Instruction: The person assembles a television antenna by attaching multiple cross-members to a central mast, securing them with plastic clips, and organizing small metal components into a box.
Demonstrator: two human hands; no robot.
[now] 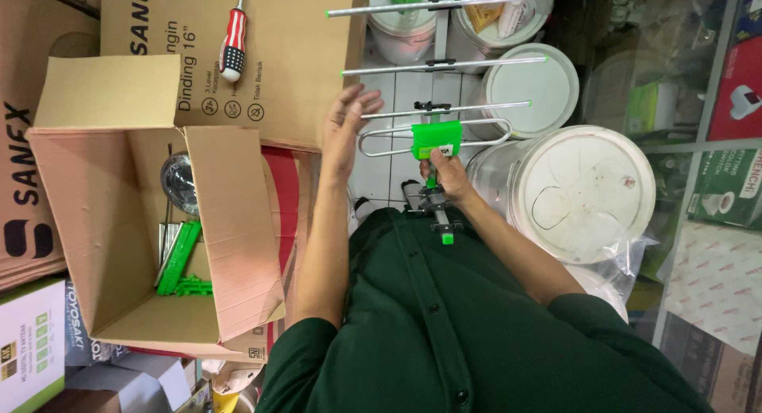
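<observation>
The fingers of the right hand (pixel 448 169) are wrapped around the lower part of the antenna (pixel 435 135), just below its green plastic block (pixel 436 138), so this hand carries the whole piece. The antenna's spine runs straight away from the body, from the small green end cap (pixel 448 238) near the dark green shirt (pixel 476 326) up toward the top of the view, and its thin metal rods (pixel 444 64) lie crosswise to that spine, each tipped in green. The left hand (pixel 347 127) is spread wide and holds nothing; its fingertips (pixel 367 103) sit just beside the left ends of the nearer rods and of the looped wire element (pixel 381 139), close to them but whether touching cannot be told. So the antenna lies to the right of the empty hand, and that hand is the nearer one to the rod ends. Farther left stands an open cardboard box (pixel 151 222) with green plastic parts (pixel 178 262) inside, and a red-handled screwdriver (pixel 232 44) rests on a flat carton (pixel 294 72) beyond it. To the right are white lidded buckets (pixel 583 195).
</observation>
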